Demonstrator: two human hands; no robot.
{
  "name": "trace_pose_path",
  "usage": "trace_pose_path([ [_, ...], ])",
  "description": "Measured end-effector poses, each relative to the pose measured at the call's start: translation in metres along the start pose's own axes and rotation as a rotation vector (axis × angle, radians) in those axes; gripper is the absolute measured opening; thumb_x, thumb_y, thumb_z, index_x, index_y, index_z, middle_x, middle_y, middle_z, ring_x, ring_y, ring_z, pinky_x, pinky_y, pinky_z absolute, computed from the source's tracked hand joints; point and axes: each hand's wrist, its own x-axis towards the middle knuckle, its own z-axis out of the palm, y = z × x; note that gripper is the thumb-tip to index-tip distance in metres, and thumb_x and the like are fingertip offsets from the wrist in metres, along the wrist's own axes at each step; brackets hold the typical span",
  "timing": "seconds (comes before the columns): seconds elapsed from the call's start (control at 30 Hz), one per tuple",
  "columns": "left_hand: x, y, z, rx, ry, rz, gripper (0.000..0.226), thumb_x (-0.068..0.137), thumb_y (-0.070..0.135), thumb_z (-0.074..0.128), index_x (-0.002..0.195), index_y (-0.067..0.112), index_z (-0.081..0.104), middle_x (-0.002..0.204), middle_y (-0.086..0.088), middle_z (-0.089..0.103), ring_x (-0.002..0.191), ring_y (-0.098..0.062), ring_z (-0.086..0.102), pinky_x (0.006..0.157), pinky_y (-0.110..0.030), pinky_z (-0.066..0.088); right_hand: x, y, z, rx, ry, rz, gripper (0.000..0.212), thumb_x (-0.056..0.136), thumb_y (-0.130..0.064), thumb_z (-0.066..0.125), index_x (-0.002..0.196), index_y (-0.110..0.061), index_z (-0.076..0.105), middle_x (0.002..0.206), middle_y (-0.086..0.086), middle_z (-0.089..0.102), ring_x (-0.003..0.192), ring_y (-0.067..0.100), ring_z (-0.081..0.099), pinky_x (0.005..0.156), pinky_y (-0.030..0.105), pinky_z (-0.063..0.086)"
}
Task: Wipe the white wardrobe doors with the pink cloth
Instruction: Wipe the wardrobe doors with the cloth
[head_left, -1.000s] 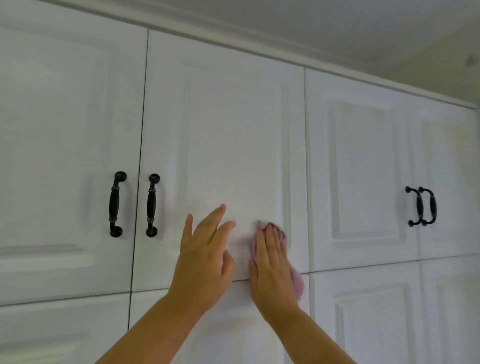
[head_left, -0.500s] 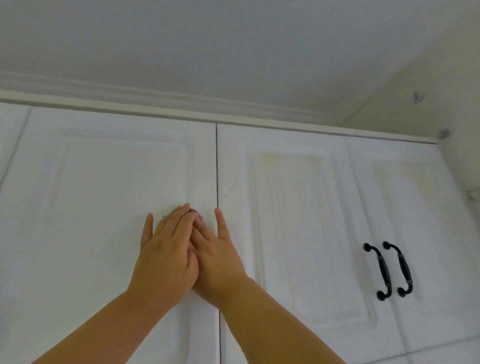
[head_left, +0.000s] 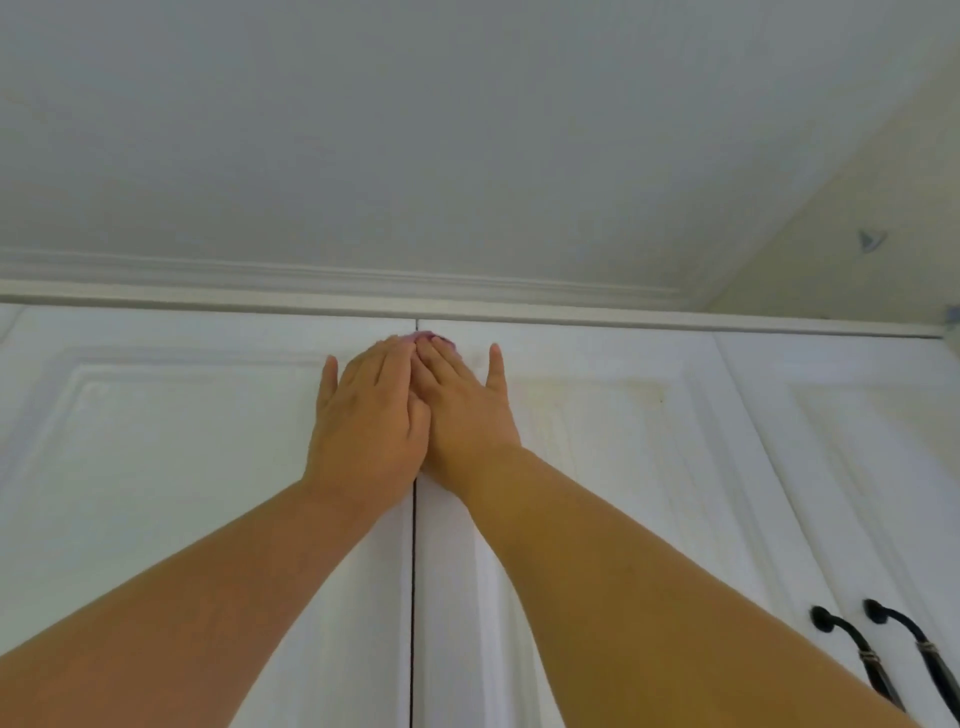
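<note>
Hands overlapped high on 2 white panelled wardrobe doors (head_left: 208, 467), right at the vertical seam under the top trim. Left hand (head_left: 363, 421) lay flat, fingers straight, partly over right hand (head_left: 462, 410), also flat with its little finger splayed out. Crumpled pink cloth (head_left: 434, 340) was pressed under the fingertips against the doors, only a sliver showing above them, straddling the seam. 2 black curved metal handles (head_left: 878, 654) sat lower right on the neighbouring doors. White ceiling (head_left: 467, 130) above.
</note>
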Motion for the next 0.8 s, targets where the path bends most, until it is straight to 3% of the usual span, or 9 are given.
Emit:
trace_pose_path([
  [0.13, 0.012, -0.003, 0.005, -0.116, 0.080, -0.088, 0.053, 0.097, 0.025, 0.023, 0.144, 0.013, 0.044, 0.145, -0.005, 0.052, 0.137, -0.020, 0.044, 0.124, -0.049, 0.012, 0.035, -0.003, -0.003, 0.011, -0.017, 0.077, 0.079, 0.099, -0.039, 0.048, 0.160, -0.026, -0.001, 0.169, -0.005, -0.002, 0.154, 0.012, -0.009, 0.120, 0.063, -0.005],
  [0.27, 0.010, -0.012, 0.011, -0.138, 0.101, -0.102, 0.062, 0.093, 0.041, 0.016, 0.140, 0.015, 0.047, 0.141, -0.002, 0.055, 0.133, -0.021, 0.046, 0.122, -0.051, 0.013, 0.044, 0.001, -0.003, 0.031, 0.065, 0.059, 0.065, 0.104, -0.038, 0.037, 0.161, -0.026, 0.007, 0.168, -0.009, 0.008, 0.154, 0.008, 0.000, 0.121, 0.061, -0.008],
  [0.37, 0.004, -0.011, 0.018, -0.064, 0.088, -0.071, 0.064, 0.092, 0.042, 0.016, 0.137, 0.009, 0.049, 0.138, -0.009, 0.056, 0.133, -0.026, 0.046, 0.120, -0.055, 0.014, 0.031, 0.024, -0.004, 0.049, 0.098, 0.056, 0.053, 0.108, -0.033, 0.022, 0.161, -0.029, 0.012, 0.167, -0.013, 0.013, 0.153, 0.004, 0.004, 0.121, 0.058, -0.010],
  [0.6, -0.005, -0.001, 0.026, 0.257, 0.005, 0.069, 0.074, 0.092, 0.042, 0.007, 0.151, 0.008, 0.036, 0.161, -0.012, 0.029, 0.151, -0.024, 0.021, 0.120, -0.058, 0.001, -0.027, 0.154, -0.025, -0.062, 0.064, 0.483, 0.059, 0.106, -0.022, 0.026, 0.161, -0.024, 0.006, 0.167, -0.008, 0.008, 0.154, 0.010, 0.001, 0.122, 0.059, -0.005],
  [0.67, -0.010, 0.000, 0.030, 0.263, 0.016, 0.057, 0.070, 0.094, 0.040, 0.011, 0.147, 0.006, 0.042, 0.159, -0.014, 0.034, 0.150, -0.025, 0.026, 0.120, -0.059, 0.003, -0.023, 0.136, -0.019, -0.025, 0.133, 0.399, 0.053, 0.106, -0.021, 0.029, 0.159, -0.023, 0.023, 0.164, -0.005, 0.022, 0.153, 0.013, 0.011, 0.123, 0.055, 0.000],
  [0.8, -0.010, 0.002, 0.035, 0.238, 0.071, 0.034, 0.066, 0.093, 0.037, 0.017, 0.141, 0.006, 0.051, 0.149, -0.014, 0.048, 0.144, -0.027, 0.038, 0.120, -0.060, 0.007, -0.016, 0.046, 0.006, 0.275, 0.264, -0.033, 0.046, 0.098, -0.022, 0.036, 0.139, -0.020, 0.058, 0.143, -0.001, 0.054, 0.141, 0.018, 0.038, 0.126, 0.042, 0.005],
])
